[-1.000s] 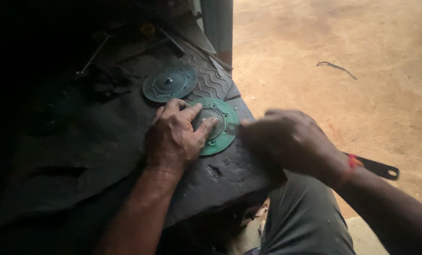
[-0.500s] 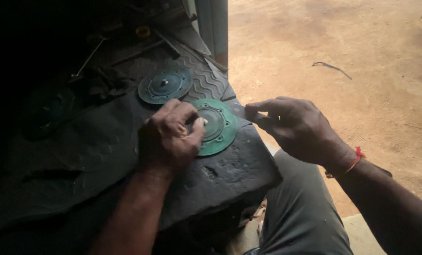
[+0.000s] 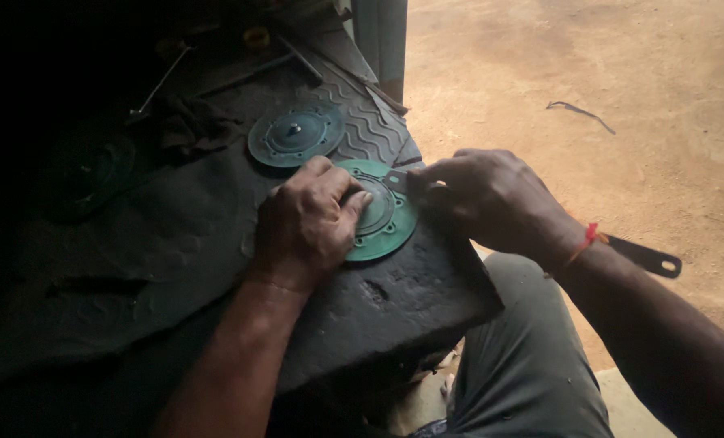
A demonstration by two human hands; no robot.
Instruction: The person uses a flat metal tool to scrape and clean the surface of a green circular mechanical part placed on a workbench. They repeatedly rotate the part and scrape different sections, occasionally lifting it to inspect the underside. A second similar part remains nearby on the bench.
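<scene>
Head view: the green disc (image 3: 382,223) lies flat near the counter's (image 3: 175,243) right edge, the left hand (image 3: 305,223) pressing it from 9 o'clock, the right hand (image 3: 484,199) pinching a small piece at its 1 o'clock rim.

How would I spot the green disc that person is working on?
Find the dark block over the person's knees. The green disc lies at its near edge, half under the left hand, with the right hand at its rim. The other disc, farther back, is untouched.
</scene>
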